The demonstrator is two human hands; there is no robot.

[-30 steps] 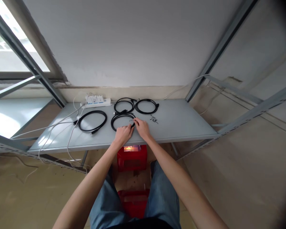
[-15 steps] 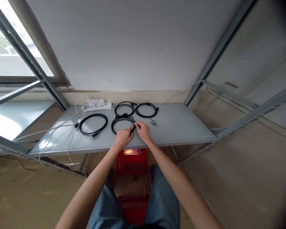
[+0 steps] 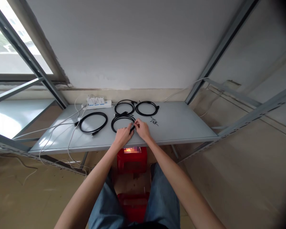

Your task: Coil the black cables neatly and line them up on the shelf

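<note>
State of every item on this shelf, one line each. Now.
Front black cable coil, looped flat, end between the hands
Left hand, on the coil, grip unclear
Right hand, fingers pinching the coil's end
Left black cable coil, looped flat, untouched
Two rear black cable coils, looped flat, untouched
Small black cable ties, loose, tangled
White power strip, lying flat, white cords leading off

Bare storeroom or workshop, grey steel shelving (image 3: 181, 122), dusty concrete floor (image 3: 38, 187), window (image 3: 9, 41), power strip (image 3: 96, 102)
</note>
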